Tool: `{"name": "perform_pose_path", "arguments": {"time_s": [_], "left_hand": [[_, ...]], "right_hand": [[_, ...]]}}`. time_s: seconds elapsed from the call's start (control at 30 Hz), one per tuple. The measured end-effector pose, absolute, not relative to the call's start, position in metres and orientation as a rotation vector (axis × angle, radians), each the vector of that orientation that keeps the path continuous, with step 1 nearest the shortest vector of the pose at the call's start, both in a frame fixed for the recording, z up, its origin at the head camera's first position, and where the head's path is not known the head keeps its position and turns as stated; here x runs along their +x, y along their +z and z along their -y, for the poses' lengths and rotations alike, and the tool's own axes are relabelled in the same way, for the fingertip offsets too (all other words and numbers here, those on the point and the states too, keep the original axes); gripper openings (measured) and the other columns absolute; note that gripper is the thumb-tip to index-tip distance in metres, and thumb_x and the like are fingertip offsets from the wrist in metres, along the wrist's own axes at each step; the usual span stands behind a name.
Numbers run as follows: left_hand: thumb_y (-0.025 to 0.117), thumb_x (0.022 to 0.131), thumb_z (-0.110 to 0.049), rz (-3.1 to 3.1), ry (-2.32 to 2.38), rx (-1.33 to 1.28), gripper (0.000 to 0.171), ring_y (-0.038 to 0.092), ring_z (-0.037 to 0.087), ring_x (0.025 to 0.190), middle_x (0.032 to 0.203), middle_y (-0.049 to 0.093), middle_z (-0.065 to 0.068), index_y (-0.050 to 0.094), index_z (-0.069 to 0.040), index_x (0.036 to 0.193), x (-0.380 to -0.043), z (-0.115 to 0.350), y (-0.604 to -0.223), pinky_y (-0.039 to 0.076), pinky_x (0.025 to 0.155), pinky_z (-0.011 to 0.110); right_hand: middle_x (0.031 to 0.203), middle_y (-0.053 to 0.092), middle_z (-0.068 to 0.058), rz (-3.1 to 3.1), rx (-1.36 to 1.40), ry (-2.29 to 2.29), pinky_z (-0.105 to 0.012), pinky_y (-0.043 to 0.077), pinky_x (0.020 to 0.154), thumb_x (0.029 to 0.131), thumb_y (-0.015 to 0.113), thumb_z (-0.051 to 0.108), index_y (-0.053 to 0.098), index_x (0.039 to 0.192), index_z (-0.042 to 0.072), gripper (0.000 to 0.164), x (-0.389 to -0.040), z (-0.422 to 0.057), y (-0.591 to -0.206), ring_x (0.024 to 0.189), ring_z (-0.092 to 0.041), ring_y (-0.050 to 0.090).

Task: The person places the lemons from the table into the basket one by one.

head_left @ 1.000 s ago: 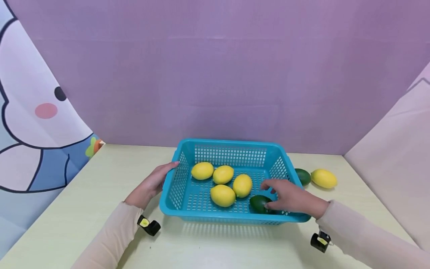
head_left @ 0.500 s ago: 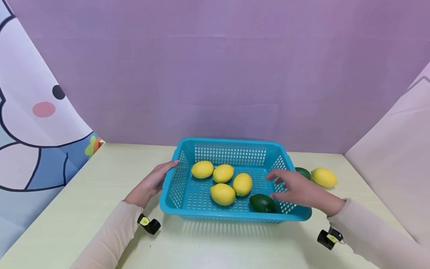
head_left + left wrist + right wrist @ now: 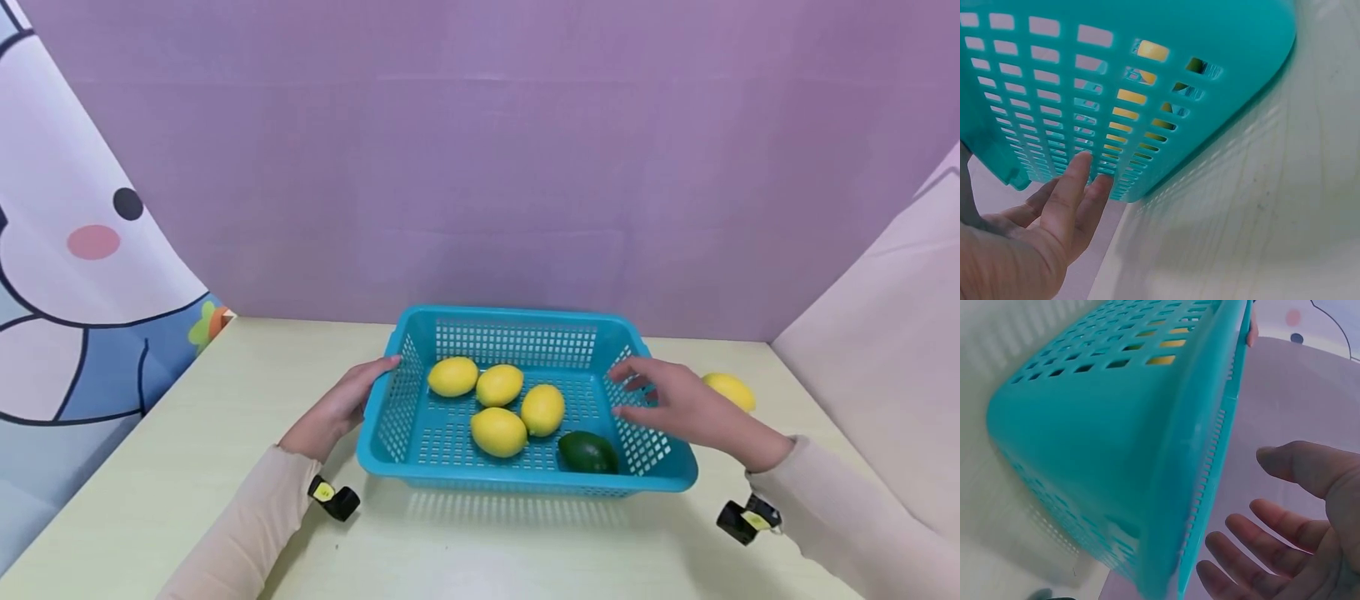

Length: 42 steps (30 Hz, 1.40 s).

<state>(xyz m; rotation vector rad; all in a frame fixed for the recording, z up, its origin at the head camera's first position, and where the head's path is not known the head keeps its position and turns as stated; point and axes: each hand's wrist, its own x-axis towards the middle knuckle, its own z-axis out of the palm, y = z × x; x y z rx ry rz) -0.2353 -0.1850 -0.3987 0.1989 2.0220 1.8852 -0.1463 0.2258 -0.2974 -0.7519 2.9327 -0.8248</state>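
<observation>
My left grip (image 3: 342, 407) is pinching the lower-centre plastic basket (image 3: 510, 480); my right grip (image 3: 684, 406), fingers spread, is risking snagging its rim, tipping it.

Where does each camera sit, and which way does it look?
Head: worn on the head, looking forward and down at the blue basket and lemons; left hand, right hand and both sleeves show.
Left wrist: worn there, facing the blue basket's outside; left fingers show.
Right wrist: worn there, facing the blue basket's outside too; right fingers show, plus a bit of left hand.
Shared: both wrist views show yellow through holes.
</observation>
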Motion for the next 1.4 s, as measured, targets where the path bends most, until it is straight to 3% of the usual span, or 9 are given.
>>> {"name": "perform_pose_path", "arguments": {"time_s": [0.93,1.4], "left_hand": [[0.043,0.097,-0.048,-2.025,1.887,0.202,0.068,0.063,0.035,0.104,0.131,0.050,0.029,0.032,0.000,0.143,-0.237,0.187,-0.398,0.055,0.081,0.045],[0.042,0.097,-0.047,-2.024,1.873,0.231,0.070,0.063,0.036,0.105,0.133,0.048,0.030,0.028,0.002,0.145,-0.236,0.188,-0.398,0.055,0.081,0.046]], "right_hand": [[0.117,0.057,-0.025,-3.111,-0.409,-0.839,-0.049,0.056,0.078,0.095,0.058,0.024,0.051,0.120,-0.005,0.039,-0.160,-0.267,-0.296,0.103,-0.042,0.059],[0.120,0.054,-0.029,-3.177,-0.392,-0.869,-0.055,0.053,0.079,0.095,0.056,0.021,0.047,0.124,-0.006,0.040,-0.169,-0.291,-0.304,0.103,-0.046,0.057]]}}
